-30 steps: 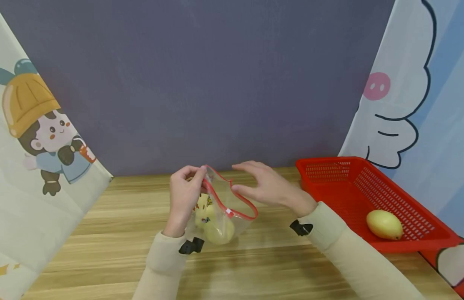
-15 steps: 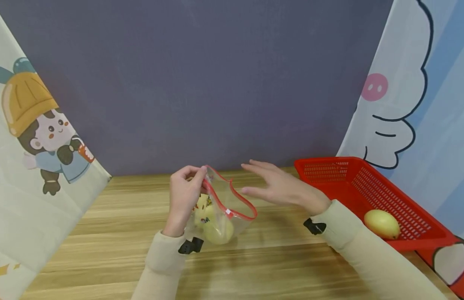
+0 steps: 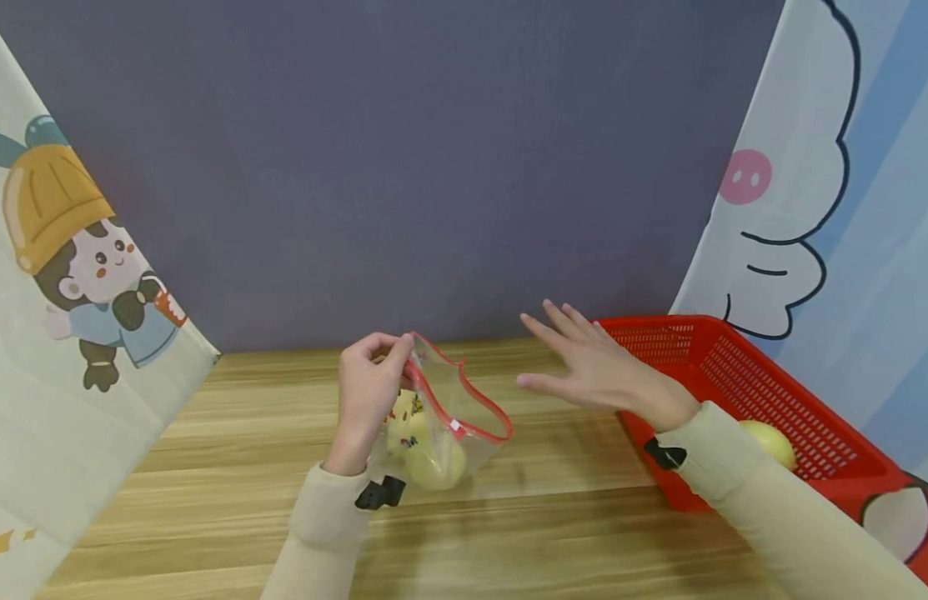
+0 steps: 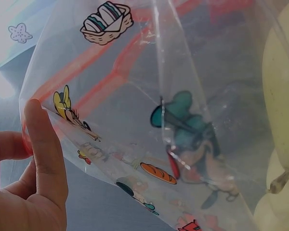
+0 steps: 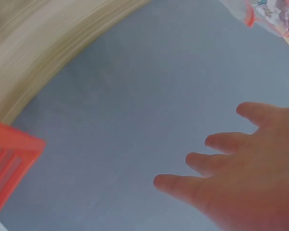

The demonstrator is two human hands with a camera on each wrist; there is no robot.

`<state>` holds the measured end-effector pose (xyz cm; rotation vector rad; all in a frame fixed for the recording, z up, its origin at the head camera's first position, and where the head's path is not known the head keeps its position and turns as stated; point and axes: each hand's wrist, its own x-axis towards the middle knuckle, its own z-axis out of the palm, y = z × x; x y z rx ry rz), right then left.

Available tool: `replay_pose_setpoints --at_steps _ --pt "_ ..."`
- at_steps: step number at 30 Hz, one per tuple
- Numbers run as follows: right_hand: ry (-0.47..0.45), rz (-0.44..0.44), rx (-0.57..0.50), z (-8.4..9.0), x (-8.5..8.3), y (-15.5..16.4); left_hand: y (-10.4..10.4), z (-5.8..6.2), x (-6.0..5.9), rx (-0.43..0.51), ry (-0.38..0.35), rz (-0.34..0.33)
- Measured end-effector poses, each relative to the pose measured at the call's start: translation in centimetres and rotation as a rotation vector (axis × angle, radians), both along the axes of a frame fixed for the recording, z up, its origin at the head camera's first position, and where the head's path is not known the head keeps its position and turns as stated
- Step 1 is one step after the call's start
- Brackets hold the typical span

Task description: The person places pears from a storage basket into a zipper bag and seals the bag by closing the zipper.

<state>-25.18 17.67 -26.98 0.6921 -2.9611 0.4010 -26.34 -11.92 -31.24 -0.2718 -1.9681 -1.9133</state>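
Observation:
My left hand (image 3: 368,392) pinches the red-rimmed top edge of a clear zip bag (image 3: 448,421) that stands open on the wooden table (image 3: 208,467). Pale yellow pears (image 3: 433,462) lie inside the bag. In the left wrist view, the thumb (image 4: 45,149) presses the bag's printed film (image 4: 149,130), and a pear (image 4: 284,106) shows at the right. My right hand (image 3: 599,367) hovers open, fingers spread, between the bag and the red basket (image 3: 734,367), holding nothing. The right wrist view shows spread fingers (image 5: 216,163) against the grey wall and a basket corner (image 5: 9,163).
One pear (image 3: 771,442) lies in the red basket at the right, partly hidden by my sleeve. A grey wall (image 3: 433,167) closes the back, with cartoon-printed panels at left (image 3: 73,275) and right (image 3: 831,208).
My right hand has moved away from the bag's mouth, rightward toward the red basket, with fingers spreading. The left hand and bag have stayed put.

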Motion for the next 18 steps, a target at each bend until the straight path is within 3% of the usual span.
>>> replay_pose_setpoints --at_steps 18 --pt "0.001 -0.083 0.027 0.8 1.0 5.3 0.4 0.0 0.0 0.006 -0.002 0.005"
